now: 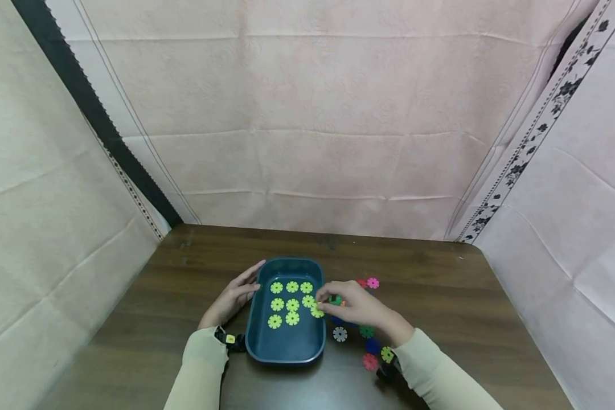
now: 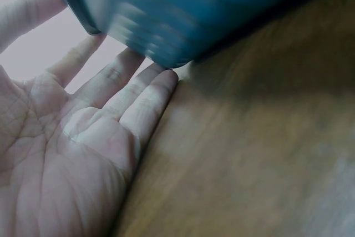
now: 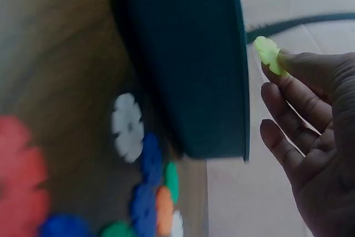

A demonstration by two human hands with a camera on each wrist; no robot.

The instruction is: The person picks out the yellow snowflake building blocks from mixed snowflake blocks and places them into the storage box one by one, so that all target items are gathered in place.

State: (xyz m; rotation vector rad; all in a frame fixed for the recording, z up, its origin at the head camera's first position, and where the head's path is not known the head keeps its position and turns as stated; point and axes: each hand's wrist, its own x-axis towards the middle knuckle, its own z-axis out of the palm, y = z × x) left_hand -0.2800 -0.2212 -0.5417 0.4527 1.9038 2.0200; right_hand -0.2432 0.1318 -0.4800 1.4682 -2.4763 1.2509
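Observation:
A dark blue tray [image 1: 285, 347] stands on the table, with several yellow flower-shaped discs [image 1: 277, 304] laid out in rows on its floor. At its left side my left hand [image 1: 233, 298] rests with fingers extended; in the left wrist view the fingertips [image 2: 162, 81] touch the tray's outer wall. My right hand [image 1: 351, 304] is over the tray's right rim and pinches a yellow flower disc [image 3: 269, 55] between thumb and forefinger. Its other fingers are loosely bent. In the right wrist view that disc is just beyond the rim's upper edge.
Loose flower discs lie right of the tray, partly hidden under my right hand: a grey one [image 1: 340, 333], a pink one [image 1: 373, 282], a red one [image 1: 370, 361], a green one [image 1: 366, 331] and a yellow one [image 1: 386, 354] by the right wrist. Light cloth [image 1: 312, 142] hangs behind the wooden table [image 1: 415, 273].

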